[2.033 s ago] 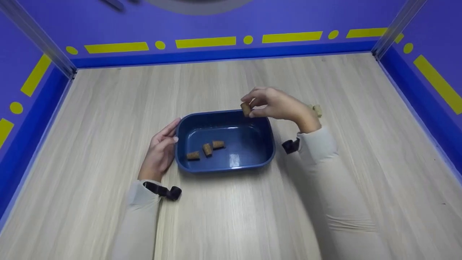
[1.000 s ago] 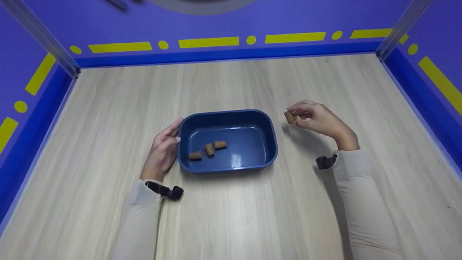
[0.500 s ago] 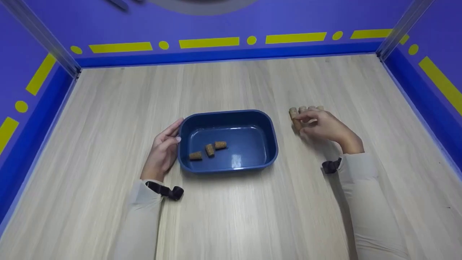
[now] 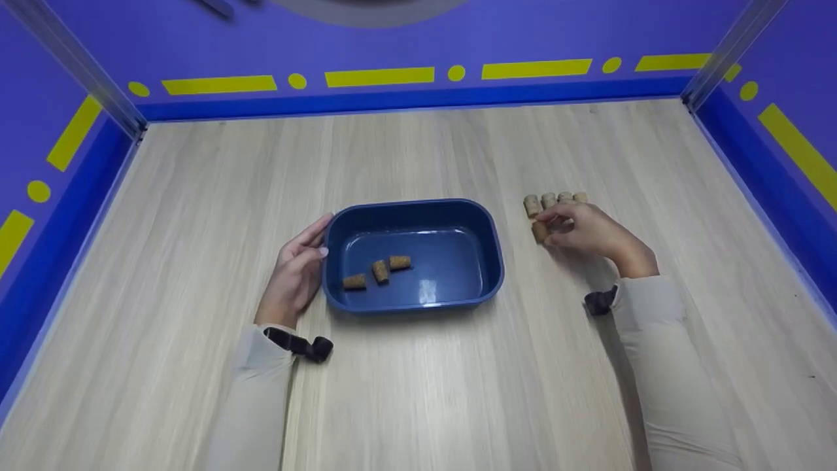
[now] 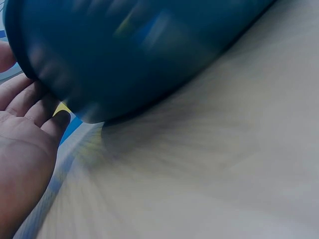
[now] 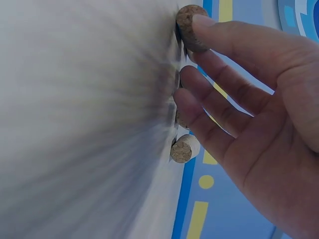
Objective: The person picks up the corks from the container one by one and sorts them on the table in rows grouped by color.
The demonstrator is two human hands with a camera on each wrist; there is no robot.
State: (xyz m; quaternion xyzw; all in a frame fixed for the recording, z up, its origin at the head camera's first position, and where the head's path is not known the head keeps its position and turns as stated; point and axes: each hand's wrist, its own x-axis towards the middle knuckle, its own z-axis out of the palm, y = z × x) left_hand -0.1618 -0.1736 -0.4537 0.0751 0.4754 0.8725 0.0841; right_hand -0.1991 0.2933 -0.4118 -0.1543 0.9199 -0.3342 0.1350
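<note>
My left hand [image 4: 291,278] holds the left end of a dark blue plastic box [image 4: 413,309], thumb at the rim and fingers against the outer wall. Inside the box three brown corks lie on their sides: one cork [image 4: 354,282] by the left wall, a middle cork [image 4: 380,271] and another cork [image 4: 399,262]. To the right of the box, my right hand [image 4: 592,232] pinches a darker cork [image 6: 188,25] between thumb and fingertips, low over the table, just in front of the leftmost cork [image 4: 531,206] of a row of pale corks.
More pale corks in that row, such as the second cork [image 4: 548,200], lie behind my right hand. A wood-grain table [image 4: 418,392] carries everything. Blue panels [image 4: 373,49] with yellow marks stand along its back and sides.
My right hand has carried the cork from over the box's back rim rightward, down to the front of the pale row. The left hand keeps its place on the box.
</note>
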